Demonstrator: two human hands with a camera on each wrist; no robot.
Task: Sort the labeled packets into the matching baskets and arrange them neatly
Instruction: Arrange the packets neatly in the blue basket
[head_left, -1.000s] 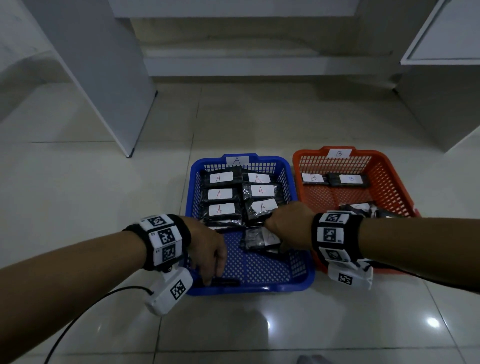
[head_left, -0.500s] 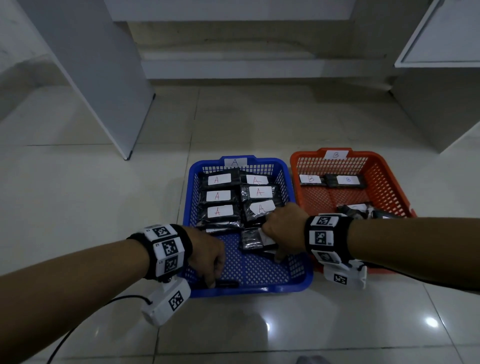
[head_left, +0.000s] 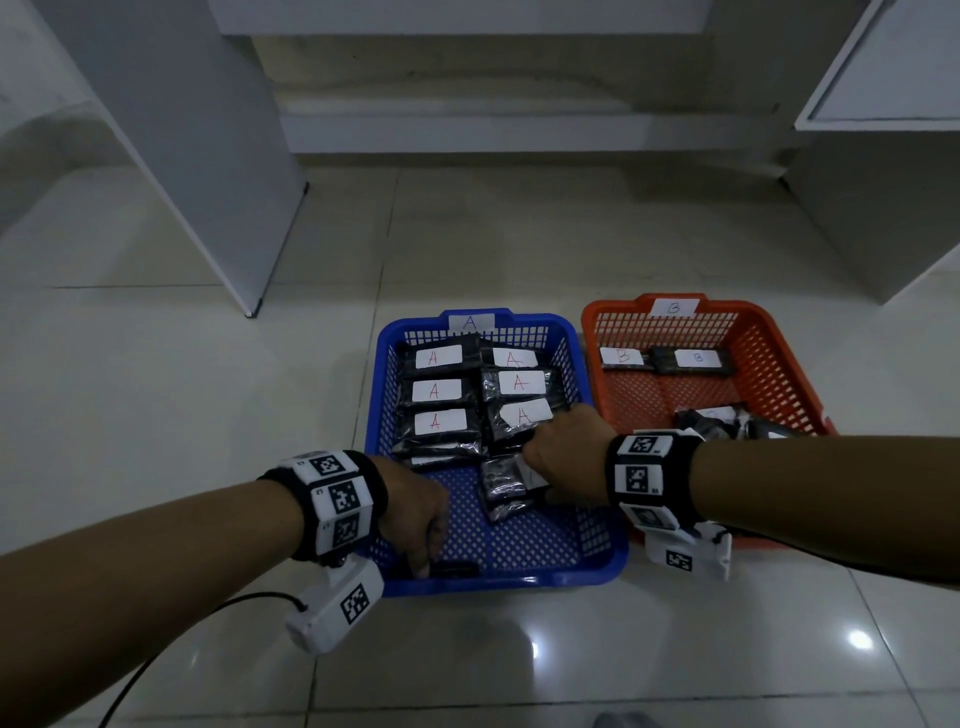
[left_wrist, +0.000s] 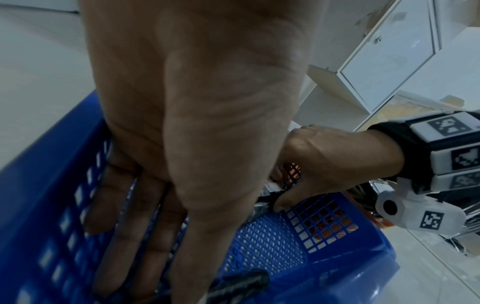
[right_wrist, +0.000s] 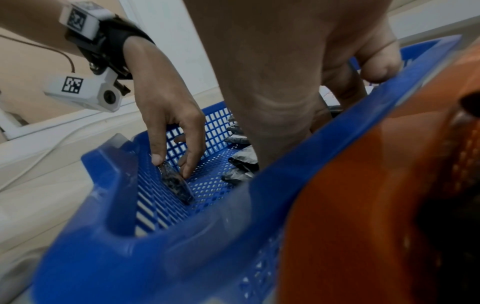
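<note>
The blue basket (head_left: 519, 579) labelled A holds several black packets with A labels (head_left: 439, 389) in two columns at its far end. My left hand (head_left: 423, 564) is inside its near left corner, thumb and fingers pinching a dark packet (right_wrist: 176, 185) that stands on edge against the near wall. My right hand (head_left: 566, 452) reaches in from the right, fingers curled down on another black packet (head_left: 504, 493) and hiding its label. The orange basket (head_left: 779, 364) labelled B has two B packets (head_left: 696, 358) along its far wall and more loose packets (head_left: 711, 421) near my right forearm.
Both baskets sit side by side on a glossy tiled floor (head_left: 519, 675). A white cabinet panel (head_left: 208, 156) stands at the back left and another cabinet (head_left: 883, 208) at the back right, with a low step (head_left: 493, 130) behind. A cable (head_left: 208, 613) trails from my left wrist.
Both hands stay almost in place inside the blue basket. The right hand has edged slightly left with the packet under it.
</note>
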